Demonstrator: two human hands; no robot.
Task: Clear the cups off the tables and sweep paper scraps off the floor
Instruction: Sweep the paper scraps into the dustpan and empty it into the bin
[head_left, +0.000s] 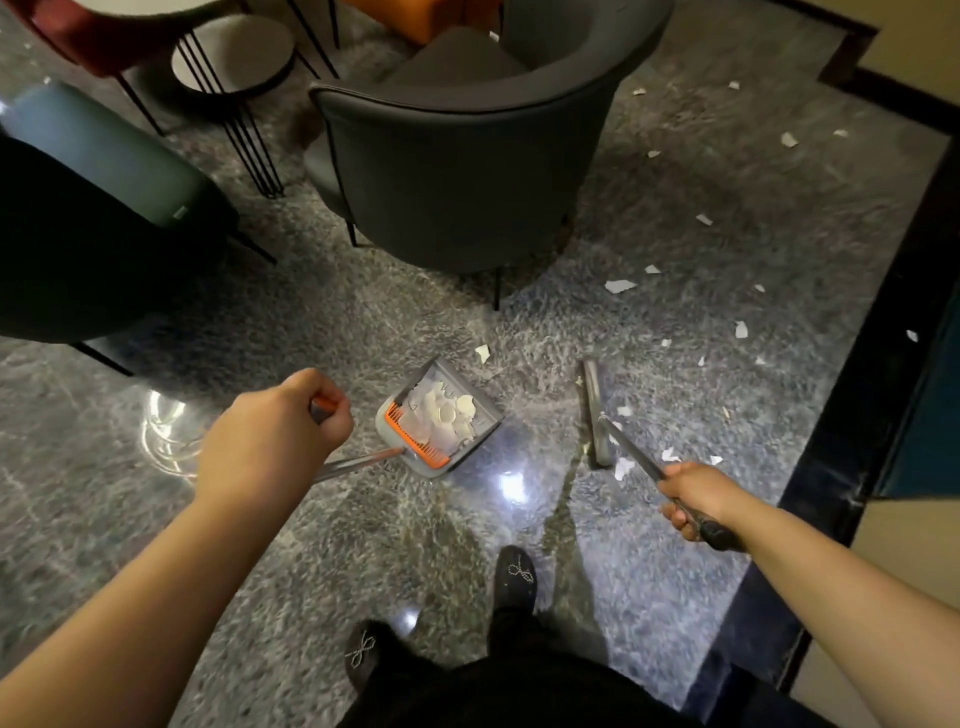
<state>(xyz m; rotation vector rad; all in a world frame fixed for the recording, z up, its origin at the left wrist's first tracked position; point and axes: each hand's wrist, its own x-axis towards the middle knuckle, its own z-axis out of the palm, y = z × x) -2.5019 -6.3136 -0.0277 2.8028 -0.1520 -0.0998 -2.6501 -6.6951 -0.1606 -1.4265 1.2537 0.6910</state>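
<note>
The left grip (291, 415) is curled round the dustpan handle (358, 463), and the grey dustpan (441, 415) sits on the floor (363, 322) just right of it, holding a heap of white scraps (447, 413) against its orange comb. The right grip (693, 496) is wrapped round the broom handle (631, 451); the broom head (595, 410) rests on the floor ahead and to the left of it, apart from the dustpan. Loose paper scraps (620, 285) lie around the broom head and farther ahead and right of the right grip, beside a dark chair (457, 171).
</note>
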